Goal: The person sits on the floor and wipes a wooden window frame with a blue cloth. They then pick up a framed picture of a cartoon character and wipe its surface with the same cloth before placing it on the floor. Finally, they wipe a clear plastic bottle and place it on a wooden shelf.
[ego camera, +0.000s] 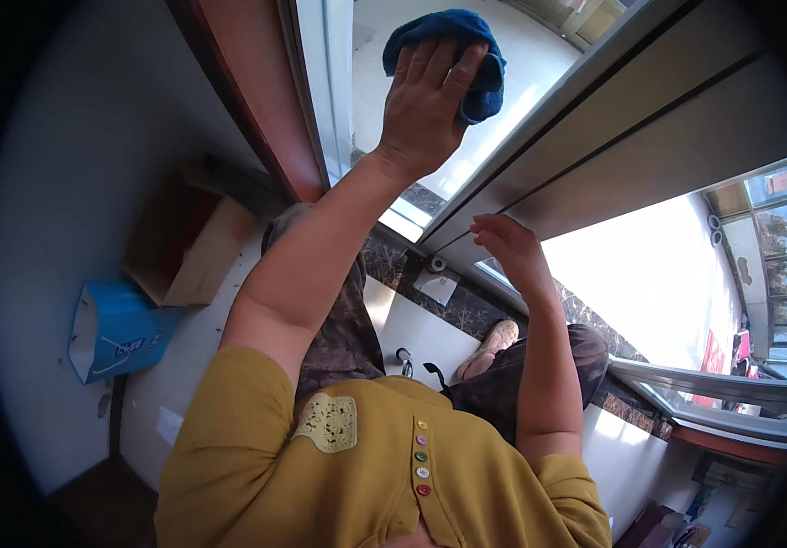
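Note:
My left hand is spread flat on a folded blue cloth, pressing it to a glass pane at the top of the view. A pale floor shows through that pane. My right hand is lower, beside the wide metal door frame. Its fingers are loosely bent with nothing in them; whether they touch the frame I cannot tell.
A reddish-brown door trim runs along the left. Near the left wall are an open cardboard box and a blue paper bag. A round metal fitting sits low by the frame. Bright glass is at right.

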A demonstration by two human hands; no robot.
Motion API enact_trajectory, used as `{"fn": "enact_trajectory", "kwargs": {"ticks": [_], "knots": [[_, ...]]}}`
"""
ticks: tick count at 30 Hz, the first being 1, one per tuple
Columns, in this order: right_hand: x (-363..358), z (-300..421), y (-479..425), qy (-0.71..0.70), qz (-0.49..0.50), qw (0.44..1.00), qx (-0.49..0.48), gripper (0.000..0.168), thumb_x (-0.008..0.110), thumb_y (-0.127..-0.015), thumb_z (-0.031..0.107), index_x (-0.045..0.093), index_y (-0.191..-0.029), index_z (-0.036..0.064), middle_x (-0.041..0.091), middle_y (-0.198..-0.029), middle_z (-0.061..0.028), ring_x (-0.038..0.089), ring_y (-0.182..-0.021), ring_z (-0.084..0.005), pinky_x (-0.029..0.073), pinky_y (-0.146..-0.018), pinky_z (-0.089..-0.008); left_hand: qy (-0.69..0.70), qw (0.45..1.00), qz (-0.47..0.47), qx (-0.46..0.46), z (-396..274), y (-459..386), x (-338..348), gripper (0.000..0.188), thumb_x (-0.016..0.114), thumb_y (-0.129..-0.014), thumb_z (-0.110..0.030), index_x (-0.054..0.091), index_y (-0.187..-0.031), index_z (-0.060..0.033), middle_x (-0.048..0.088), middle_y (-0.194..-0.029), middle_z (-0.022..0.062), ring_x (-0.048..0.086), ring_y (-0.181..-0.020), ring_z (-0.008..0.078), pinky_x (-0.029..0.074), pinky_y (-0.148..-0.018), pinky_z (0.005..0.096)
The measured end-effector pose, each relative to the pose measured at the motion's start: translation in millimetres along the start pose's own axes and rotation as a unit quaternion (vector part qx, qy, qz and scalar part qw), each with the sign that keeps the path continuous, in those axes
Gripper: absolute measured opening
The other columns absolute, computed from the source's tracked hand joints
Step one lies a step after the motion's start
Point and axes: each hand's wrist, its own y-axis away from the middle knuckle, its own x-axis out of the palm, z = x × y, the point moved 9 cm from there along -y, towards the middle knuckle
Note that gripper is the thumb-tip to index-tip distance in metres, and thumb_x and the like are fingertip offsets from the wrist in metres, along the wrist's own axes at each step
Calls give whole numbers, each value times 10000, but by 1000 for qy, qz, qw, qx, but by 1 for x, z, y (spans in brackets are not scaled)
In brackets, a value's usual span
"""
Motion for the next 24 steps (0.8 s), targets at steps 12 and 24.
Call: {"fn": "enact_trajectory", "kwargs": {"ticks": [12, 24], "knots": [[-11, -5, 8, -19, 4, 1000, -8, 311, 659, -964, 194, 681, -1208, 3, 743, -1109, -107, 682, -1048, -166, 514, -916, -293, -30, 987, -120, -103, 94, 6, -33, 794, 802, -825, -176, 346, -1469, -80, 466, -1423, 241, 476, -1316, 437, 369, -1132, 456], [-67, 3, 4, -8, -40, 998, -40, 356, 664, -966, 193, 652, -1256, -13, 726, -1125, -122, 679, -1037, -186, 523, -929, -314, 192, 910, -35, -366, 46, 49, 61, 422, 689, -968, -157, 463, -1310, -59, 478, -1238, 132, 529, -1203, 281, 398, -1087, 394]]}}
